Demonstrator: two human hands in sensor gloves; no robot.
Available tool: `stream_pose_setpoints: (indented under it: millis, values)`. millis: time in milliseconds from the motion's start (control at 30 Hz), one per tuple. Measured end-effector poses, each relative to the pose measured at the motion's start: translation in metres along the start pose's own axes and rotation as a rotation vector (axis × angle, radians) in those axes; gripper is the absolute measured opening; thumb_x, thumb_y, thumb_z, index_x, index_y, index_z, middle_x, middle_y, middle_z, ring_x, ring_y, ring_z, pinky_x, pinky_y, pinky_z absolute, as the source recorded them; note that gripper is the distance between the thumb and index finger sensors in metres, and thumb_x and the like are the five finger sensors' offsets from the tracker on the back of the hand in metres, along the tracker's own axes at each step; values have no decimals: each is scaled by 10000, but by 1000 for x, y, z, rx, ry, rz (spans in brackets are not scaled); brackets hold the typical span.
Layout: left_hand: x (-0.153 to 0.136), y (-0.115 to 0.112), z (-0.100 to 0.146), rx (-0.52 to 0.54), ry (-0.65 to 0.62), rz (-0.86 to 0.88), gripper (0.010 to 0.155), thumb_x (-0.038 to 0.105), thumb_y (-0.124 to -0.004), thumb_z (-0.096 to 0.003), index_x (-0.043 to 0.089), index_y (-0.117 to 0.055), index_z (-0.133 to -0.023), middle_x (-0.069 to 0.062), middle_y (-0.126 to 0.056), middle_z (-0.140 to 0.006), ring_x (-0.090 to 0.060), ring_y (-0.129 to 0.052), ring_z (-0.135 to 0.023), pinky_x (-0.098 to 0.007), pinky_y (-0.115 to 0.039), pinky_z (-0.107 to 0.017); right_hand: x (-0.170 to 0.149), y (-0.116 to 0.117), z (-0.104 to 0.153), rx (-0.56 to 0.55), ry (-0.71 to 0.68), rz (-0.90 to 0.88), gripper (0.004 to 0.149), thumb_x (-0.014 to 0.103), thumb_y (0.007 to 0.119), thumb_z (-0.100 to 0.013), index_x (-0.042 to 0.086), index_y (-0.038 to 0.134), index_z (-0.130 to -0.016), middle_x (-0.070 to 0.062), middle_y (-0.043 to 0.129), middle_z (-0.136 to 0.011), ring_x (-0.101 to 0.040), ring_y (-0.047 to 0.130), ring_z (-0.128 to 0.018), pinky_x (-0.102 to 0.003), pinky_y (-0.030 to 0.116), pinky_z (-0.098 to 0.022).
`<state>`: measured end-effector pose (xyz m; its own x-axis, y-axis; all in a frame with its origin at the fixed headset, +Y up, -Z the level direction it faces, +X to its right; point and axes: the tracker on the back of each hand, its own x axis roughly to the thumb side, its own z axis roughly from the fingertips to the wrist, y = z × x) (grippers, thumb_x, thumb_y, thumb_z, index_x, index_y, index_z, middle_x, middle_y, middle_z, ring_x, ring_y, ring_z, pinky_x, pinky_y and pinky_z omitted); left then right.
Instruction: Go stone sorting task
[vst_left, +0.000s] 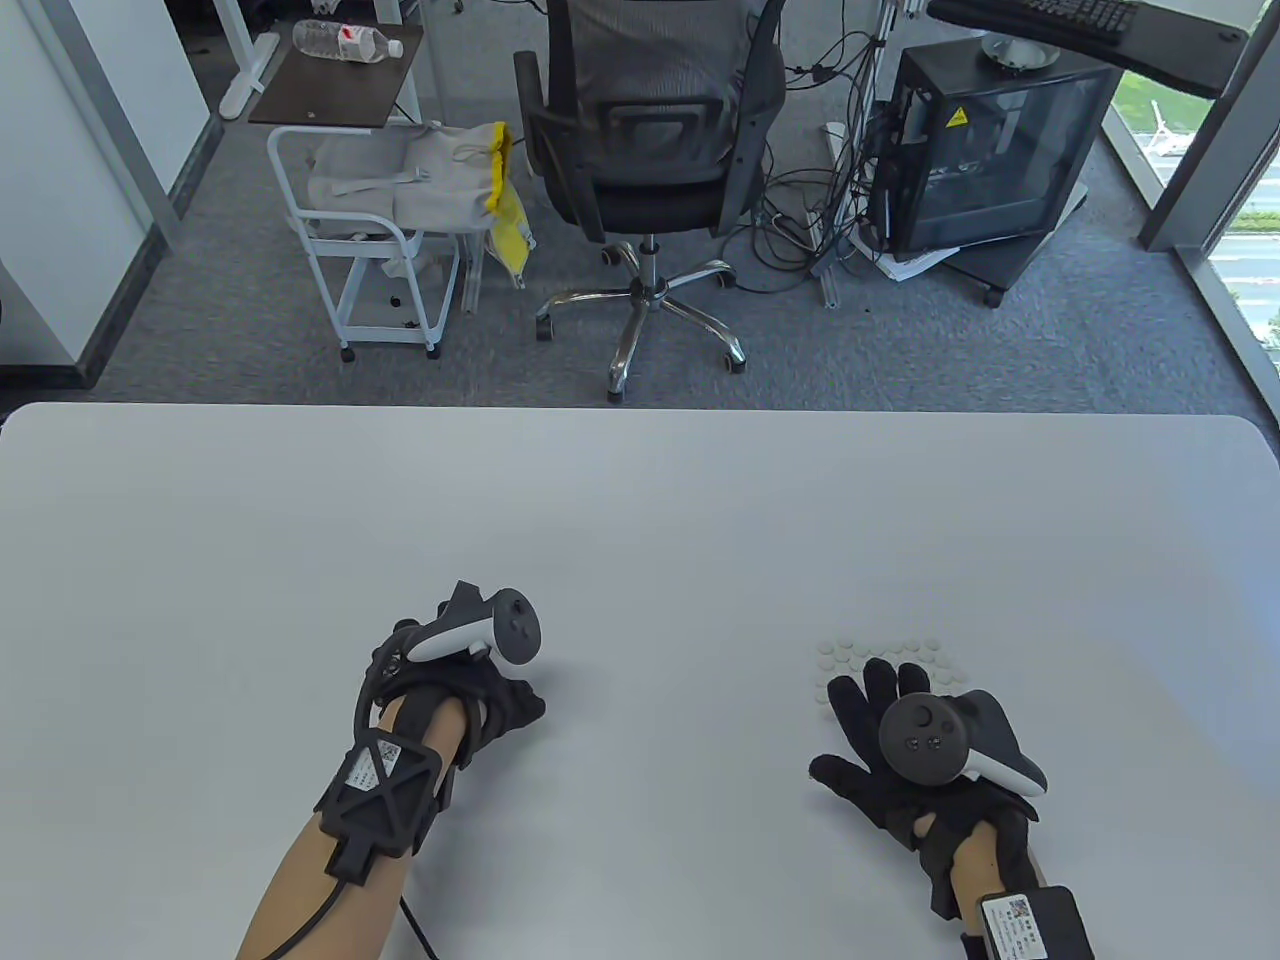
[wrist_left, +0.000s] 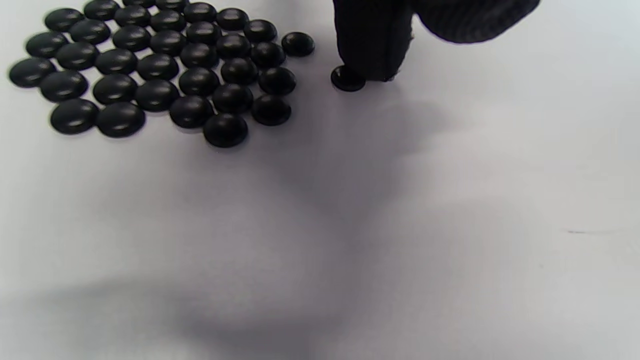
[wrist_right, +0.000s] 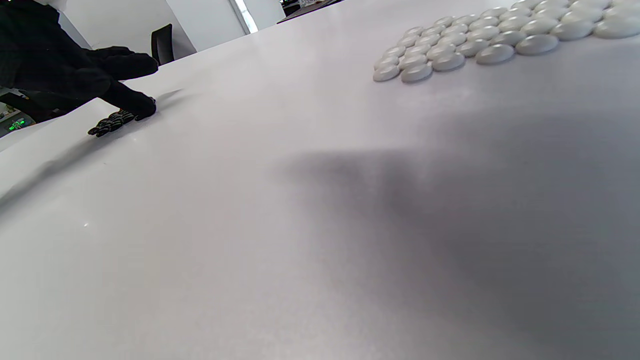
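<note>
Fingers (wrist_left: 372, 45) of my left hand (vst_left: 470, 690) press 1 black stone (wrist_left: 347, 79) on the desk (vst_left: 640, 520), just right of the black group (wrist_left: 160, 65). Right hand (vst_left: 900, 740) rests flat, holding nothing, near the white group (wrist_right: 480, 37). Sorting looks nearly finished; next I should slide this stone gently into the black group.
</note>
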<state>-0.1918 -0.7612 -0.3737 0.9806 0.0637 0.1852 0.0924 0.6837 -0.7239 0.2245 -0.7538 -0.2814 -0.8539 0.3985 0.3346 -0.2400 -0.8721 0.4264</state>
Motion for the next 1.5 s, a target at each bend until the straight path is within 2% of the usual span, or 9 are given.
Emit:
stream_pose_setpoints:
  millis: [300, 467, 600, 800, 933, 1033, 1167, 1300, 1500]
  values:
    - [-18, 1, 4, -6, 20, 64, 664, 554, -530, -497, 326, -613, -1116, -210, 103, -1123, -516, 182, -911, -796, 17, -515, 0, 0, 0, 4, 1, 0, 840, 504, 561, -612, -34, 215, -1156, -455, 32, -1084, -686, -6, -915, -884, 132, -568]
    - [-14, 9, 26, 81, -48, 77, 715, 558, -539, -511, 285, -462, -1168, -240, 137, -1104, -517, 197, -901, -795, 11, -528, -1, 1, -1, 3, 1, 1, 839, 504, 561, -612, -33, 215, -1156, -455, 34, -1084, -685, -6, -916, -884, 132, -569]
    - [-8, 22, 63, 214, -104, 58, 767, 549, -565, -548, 218, -303, -1188, -262, 148, -1100, -520, 202, -902, -794, 4, -544, 0, 0, -1, 1, 1, 1, 841, 504, 562, -611, -32, 212, -1156, -456, 32, -1084, -685, -10, -914, -883, 130, -568]
    - [7, 30, 119, 418, -179, -23, 807, 552, -562, -552, 198, -211, -1186, -271, 149, -1108, -522, 205, -910, -800, 0, -558, 1, 0, -1, -8, -7, 7, 841, 504, 560, -613, -30, 201, -1155, -454, 22, -1084, -681, -22, -912, -880, 115, -566]
    - [10, 22, 140, 593, -167, -66, 834, 554, -564, -557, 181, -149, -1176, -280, 124, -1132, -531, 179, -937, -808, -24, -582, 6, -6, 2, -114, -67, 36, 829, 502, 567, -612, -27, 239, -1159, -448, 63, -1100, -677, -1, -927, -879, 114, -561]
    - [9, 9, 145, 699, -158, -101, 847, 554, -568, -562, 163, -124, -1168, -295, 106, -1138, -542, 155, -946, -812, -50, -588, 9, -7, 5, -151, -86, 48, 829, 503, 566, -610, -22, 234, -1158, -447, 62, -1100, -676, -3, -927, -878, 110, -560]
    - [7, -13, 143, 809, -176, -104, 813, 549, -579, -568, 195, -175, -1179, -298, 76, -1150, -550, 128, -957, -818, -76, -593, 15, -7, 5, -206, -103, 108, 839, 510, 560, -604, -14, 204, -1153, -446, 46, -1094, -674, -10, -925, -877, 99, -555]
    - [7, -27, 130, 833, -195, -99, 808, 547, -583, -569, 196, -187, -1179, -297, 64, -1155, -550, 122, -962, -817, -70, -585, 20, -4, 4, -217, -107, 148, 838, 514, 557, -603, -9, 202, -1153, -442, 41, -1094, -670, -16, -923, -874, 85, -546]
    - [-1, -41, 113, 856, -152, -109, 811, 570, -535, -547, 207, -188, -1183, -293, 67, -1161, -553, 127, -963, -820, -23, -540, 21, -2, 2, -221, -98, 177, 847, 525, 550, -600, -4, 186, -1152, -440, 31, -1093, -665, -31, -918, -874, 57, -524]
